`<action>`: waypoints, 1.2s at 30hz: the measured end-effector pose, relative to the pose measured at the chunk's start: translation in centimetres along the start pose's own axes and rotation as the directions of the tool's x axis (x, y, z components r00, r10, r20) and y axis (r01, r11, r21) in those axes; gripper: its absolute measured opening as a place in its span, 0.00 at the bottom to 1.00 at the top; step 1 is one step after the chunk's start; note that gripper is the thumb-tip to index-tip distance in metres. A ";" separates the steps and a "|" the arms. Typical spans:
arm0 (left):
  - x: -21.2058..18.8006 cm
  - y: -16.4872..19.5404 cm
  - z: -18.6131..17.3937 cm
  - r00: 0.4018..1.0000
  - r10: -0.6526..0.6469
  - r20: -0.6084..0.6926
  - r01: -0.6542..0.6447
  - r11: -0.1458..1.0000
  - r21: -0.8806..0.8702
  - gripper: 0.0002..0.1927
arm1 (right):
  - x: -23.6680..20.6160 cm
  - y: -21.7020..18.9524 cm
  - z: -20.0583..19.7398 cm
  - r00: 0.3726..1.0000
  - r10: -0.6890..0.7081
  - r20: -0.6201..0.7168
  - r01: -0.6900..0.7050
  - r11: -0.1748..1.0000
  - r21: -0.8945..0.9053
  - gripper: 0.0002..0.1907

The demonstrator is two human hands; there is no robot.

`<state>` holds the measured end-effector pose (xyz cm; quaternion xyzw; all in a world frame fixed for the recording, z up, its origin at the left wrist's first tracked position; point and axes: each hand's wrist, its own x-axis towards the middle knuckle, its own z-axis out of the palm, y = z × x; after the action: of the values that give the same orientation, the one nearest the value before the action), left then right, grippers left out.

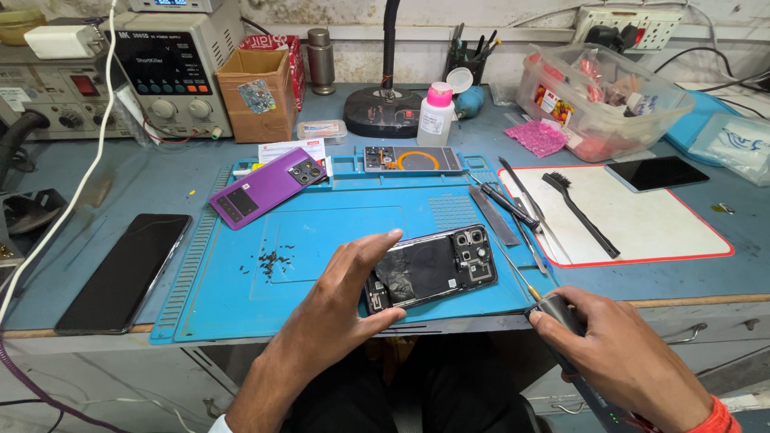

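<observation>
Blue silicone repair mat [241,297] lies beneath the left hand [341,301], which pinches an opened black phone [433,269]; right hand [622,357] grips a grey electric screwdriver [561,321].

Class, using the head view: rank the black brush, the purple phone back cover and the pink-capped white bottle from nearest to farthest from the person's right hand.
From the right hand:
1. Black brush, on the white mat just above that hand.
2. Pink-capped white bottle, at the rear middle of the bench.
3. Purple phone back cover, far left on the blue mat.
</observation>
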<state>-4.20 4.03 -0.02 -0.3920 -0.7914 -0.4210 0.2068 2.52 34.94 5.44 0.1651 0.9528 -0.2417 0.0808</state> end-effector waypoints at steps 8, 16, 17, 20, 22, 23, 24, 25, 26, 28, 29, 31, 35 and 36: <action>0.4 0.4 -0.4 0.991 -0.120 0.056 0.123 0.992 -0.039 0.51 | 0.0 0.9 0.2 0.999 0.020 0.035 -0.024 0.995 0.101 0.21; 1.3 0.1 -0.7 0.958 -0.241 0.154 0.245 0.969 -0.012 0.41 | -0.2 2.9 0.6 0.989 -0.088 0.121 0.095 0.994 -0.052 0.25; 1.4 0.2 -0.7 0.956 -0.246 0.159 0.250 0.968 -0.008 0.41 | -0.2 3.2 0.8 0.983 -0.127 0.134 0.131 0.991 -0.020 0.26; 1.3 1.0 -0.5 0.982 -0.172 0.078 0.177 0.982 -0.064 0.40 | 0.3 3.9 1.3 0.962 -0.204 0.180 0.201 0.979 0.039 0.28; 1.0 1.9 -0.2 0.995 -0.098 0.013 0.099 0.983 -0.152 0.38 | 0.3 4.2 1.7 0.955 -0.193 0.228 0.193 0.981 0.021 0.28; 0.7 2.5 0.1 0.998 -0.066 -0.008 0.063 0.975 -0.213 0.37 | 0.4 4.3 1.9 0.937 -0.253 0.240 0.253 0.967 0.033 0.28; 0.5 3.0 0.3 0.999 -0.039 -0.031 0.028 0.961 -0.276 0.35 | 0.3 4.3 2.1 0.916 -0.311 0.252 0.310 0.950 0.045 0.28; 0.5 3.3 0.5 0.999 -0.043 -0.019 0.035 0.947 -0.319 0.34 | 0.1 4.3 2.2 0.892 -0.367 0.265 0.366 0.929 0.057 0.28; 0.5 3.6 0.6 0.999 -0.046 -0.008 0.040 0.932 -0.360 0.32 | -0.1 4.3 2.2 0.878 -0.378 0.295 0.370 0.925 0.085 0.28; 0.8 3.9 0.4 0.998 -0.059 0.004 0.055 0.911 -0.408 0.30 | -0.3 3.8 2.2 0.847 -0.405 0.344 0.378 0.914 0.144 0.28; 1.0 4.1 0.3 0.997 -0.072 0.007 0.068 0.905 -0.419 0.28 | -0.3 3.6 2.1 0.852 -0.378 0.363 0.366 0.925 0.105 0.28; 1.2 4.4 -0.1 0.977 -0.185 0.109 0.214 0.879 -0.426 0.28 | -0.5 3.2 2.0 0.854 -0.335 0.398 0.347 0.937 0.044 0.29; 0.5 5.1 -1.6 0.897 -0.302 0.322 0.414 0.827 -0.379 0.26 | -0.5 3.4 1.8 0.809 -0.368 0.459 0.393 0.919 0.044 0.26; 0.3 5.1 -1.9 0.904 -0.270 0.332 0.390 0.840 -0.378 0.25 | -0.4 3.7 1.8 0.789 -0.402 0.464 0.422 0.904 0.066 0.26</action>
<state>-0.30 4.32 3.86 -0.3374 -0.7532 -0.5603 -0.0702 4.36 37.00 2.37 -0.1115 0.9225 -0.2662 0.2565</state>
